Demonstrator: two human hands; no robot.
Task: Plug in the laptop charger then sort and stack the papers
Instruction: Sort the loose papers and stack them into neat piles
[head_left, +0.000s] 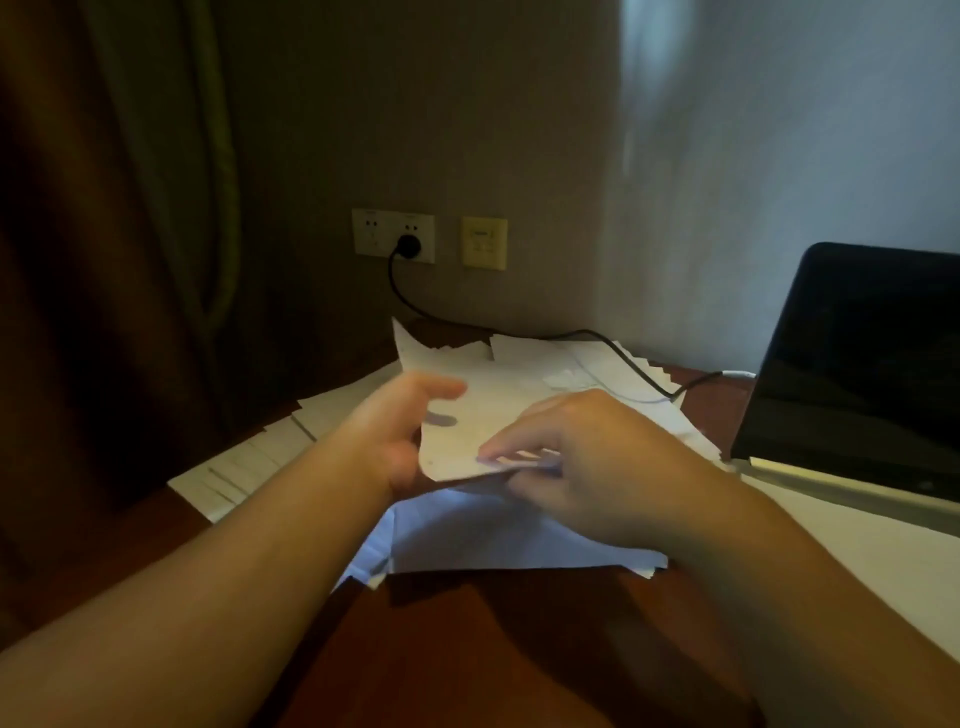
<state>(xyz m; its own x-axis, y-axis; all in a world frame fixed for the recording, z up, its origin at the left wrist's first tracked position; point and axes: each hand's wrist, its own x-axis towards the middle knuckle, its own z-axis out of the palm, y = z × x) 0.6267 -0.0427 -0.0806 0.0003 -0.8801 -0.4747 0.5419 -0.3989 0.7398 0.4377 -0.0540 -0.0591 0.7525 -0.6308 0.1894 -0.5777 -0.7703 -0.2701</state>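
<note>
Both bare hands are working over the middle of the reddish-brown wooden desk (467, 649), where a small sheaf of white printed paper sheets (483, 415) is being held raised and tilted, its near edge toward the person and its far corner pointing up toward the wall. The right hand (582, 467) is pinching that near edge, thumb on top and fingers curled beneath, so the sheaf is lying ahead of and to the left of its fingertips. The left hand (400, 431) is sitting at the sheaf's left edge with its fingers partly curled around it; motion blur is making the exact contact hard to read. Directly beneath, a loose pile of white sheets (493, 540) is lying flat and unevenly squared, and a fanned spread of white papers (260, 462) is trailing off to the left. The black charger plug (409, 244) is already sitting in the cream wall socket plate (393, 236), its black cable (613, 348) running across the far papers toward the open dark-screened laptop (857, 374), so the sorting appears to be the step in hand. The right hand looks better placed to carry the sheaf down onto the pile.
</note>
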